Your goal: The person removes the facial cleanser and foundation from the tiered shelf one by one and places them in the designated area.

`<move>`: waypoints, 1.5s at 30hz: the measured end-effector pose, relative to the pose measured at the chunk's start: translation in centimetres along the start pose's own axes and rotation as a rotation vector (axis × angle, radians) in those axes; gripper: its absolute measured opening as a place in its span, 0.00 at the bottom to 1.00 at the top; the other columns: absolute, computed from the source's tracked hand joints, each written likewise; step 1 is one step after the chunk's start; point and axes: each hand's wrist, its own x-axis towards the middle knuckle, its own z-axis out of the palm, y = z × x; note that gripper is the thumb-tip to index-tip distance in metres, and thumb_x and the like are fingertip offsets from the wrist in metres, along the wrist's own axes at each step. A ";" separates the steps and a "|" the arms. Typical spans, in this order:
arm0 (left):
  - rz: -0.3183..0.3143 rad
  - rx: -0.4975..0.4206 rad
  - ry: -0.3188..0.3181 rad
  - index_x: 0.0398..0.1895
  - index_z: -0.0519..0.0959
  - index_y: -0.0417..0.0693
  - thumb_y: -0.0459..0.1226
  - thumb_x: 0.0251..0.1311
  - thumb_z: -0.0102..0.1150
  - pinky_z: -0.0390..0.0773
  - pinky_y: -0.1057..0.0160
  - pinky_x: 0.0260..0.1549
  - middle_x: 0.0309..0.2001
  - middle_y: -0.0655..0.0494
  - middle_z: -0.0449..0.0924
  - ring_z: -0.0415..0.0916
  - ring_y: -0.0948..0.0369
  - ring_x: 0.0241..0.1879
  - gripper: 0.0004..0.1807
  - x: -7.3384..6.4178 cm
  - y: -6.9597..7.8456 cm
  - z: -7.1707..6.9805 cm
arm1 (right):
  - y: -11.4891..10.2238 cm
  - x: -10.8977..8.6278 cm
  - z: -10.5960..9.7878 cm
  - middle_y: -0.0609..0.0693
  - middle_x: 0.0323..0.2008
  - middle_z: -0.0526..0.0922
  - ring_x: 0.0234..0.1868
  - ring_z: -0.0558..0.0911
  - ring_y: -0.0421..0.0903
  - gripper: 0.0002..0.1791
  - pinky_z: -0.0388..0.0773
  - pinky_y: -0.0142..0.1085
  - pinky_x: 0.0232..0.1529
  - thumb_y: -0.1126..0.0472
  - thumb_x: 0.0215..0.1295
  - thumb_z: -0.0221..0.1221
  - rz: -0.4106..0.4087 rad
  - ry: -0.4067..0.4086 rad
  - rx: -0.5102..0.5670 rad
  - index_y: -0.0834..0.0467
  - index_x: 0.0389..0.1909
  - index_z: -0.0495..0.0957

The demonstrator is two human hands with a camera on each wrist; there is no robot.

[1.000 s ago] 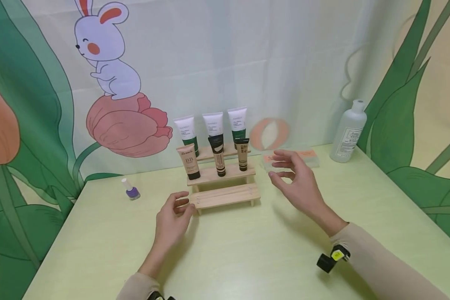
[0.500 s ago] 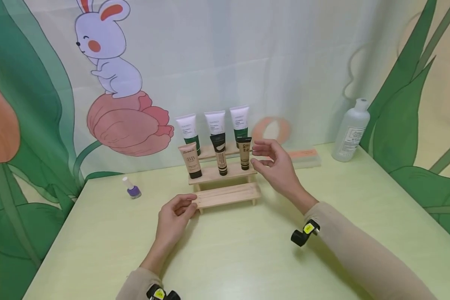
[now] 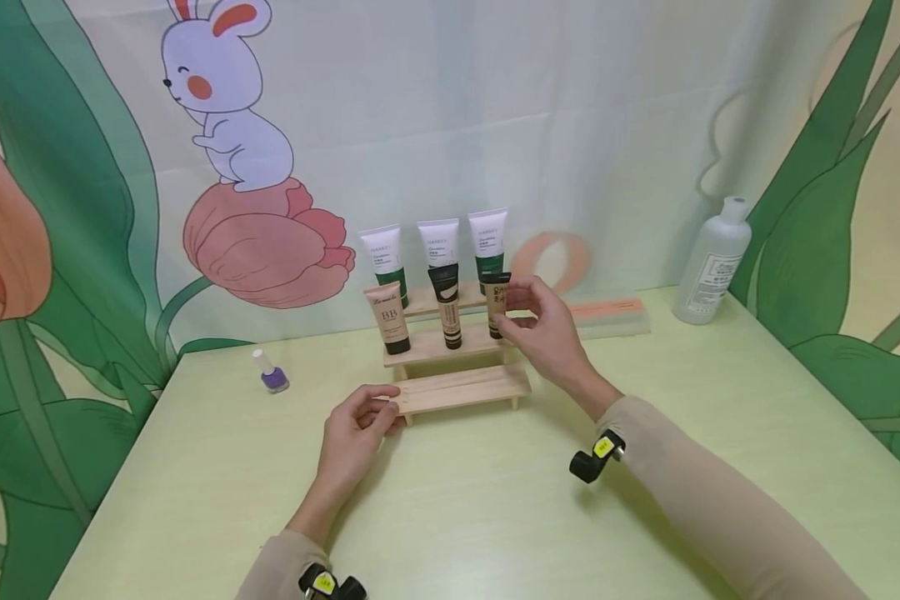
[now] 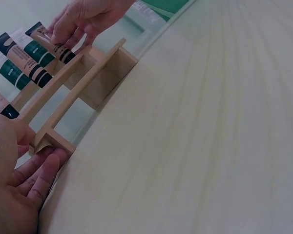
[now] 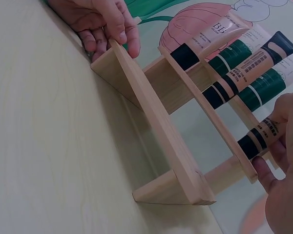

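Note:
A three-step wooden display stand (image 3: 461,392) stands on the table. My left hand (image 3: 351,437) grips the left end of its lowest step, thumb above and fingers curled beneath in the left wrist view. On the middle step, my right hand (image 3: 551,340) pinches a small gold cosmetic tube (image 3: 497,293) with a black crimped end, from its right side. This tube (image 5: 261,138) stands at the right end of that step. Beside it are a beige tube with a black top (image 3: 450,310) and a pink BB cream tube (image 3: 390,319). White-and-green tubes (image 3: 382,247) line the top step.
A purple nail polish bottle (image 3: 273,377) stands on the table to the left. Behind my right hand lies a flat translucent box with an orange label (image 3: 611,317). A tall translucent bottle (image 3: 711,267) stands at the back right, near a printed curtain (image 3: 615,150).
My right hand has moved left from over the flat box to the gold tube and now pinches it. The left hand has closed in on the stand's lowest step.

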 end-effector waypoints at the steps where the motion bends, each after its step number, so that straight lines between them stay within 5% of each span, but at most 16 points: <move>1: 0.002 -0.004 -0.001 0.57 0.89 0.47 0.32 0.79 0.66 0.92 0.65 0.41 0.41 0.43 0.92 0.93 0.51 0.41 0.10 0.0 0.0 0.0 | 0.0 0.0 0.0 0.59 0.56 0.84 0.57 0.85 0.53 0.23 0.89 0.35 0.54 0.70 0.74 0.70 -0.001 0.002 -0.008 0.62 0.66 0.77; 15: -0.005 0.003 -0.009 0.58 0.88 0.48 0.32 0.80 0.65 0.92 0.65 0.42 0.41 0.43 0.92 0.93 0.51 0.41 0.10 -0.1 0.2 0.0 | -0.2 -0.1 -1.6 0.60 0.55 0.84 0.54 0.85 0.51 0.23 0.88 0.35 0.53 0.70 0.75 0.70 -0.023 0.045 -0.050 0.63 0.66 0.77; 45: -0.025 0.020 -0.017 0.59 0.86 0.48 0.32 0.80 0.64 0.93 0.65 0.43 0.40 0.44 0.92 0.92 0.54 0.40 0.11 0.1 -0.1 0.1 | -0.7 -2.8 -15.2 0.40 0.52 0.80 0.52 0.83 0.37 0.22 0.81 0.23 0.48 0.68 0.75 0.67 -0.022 0.311 -0.267 0.62 0.67 0.76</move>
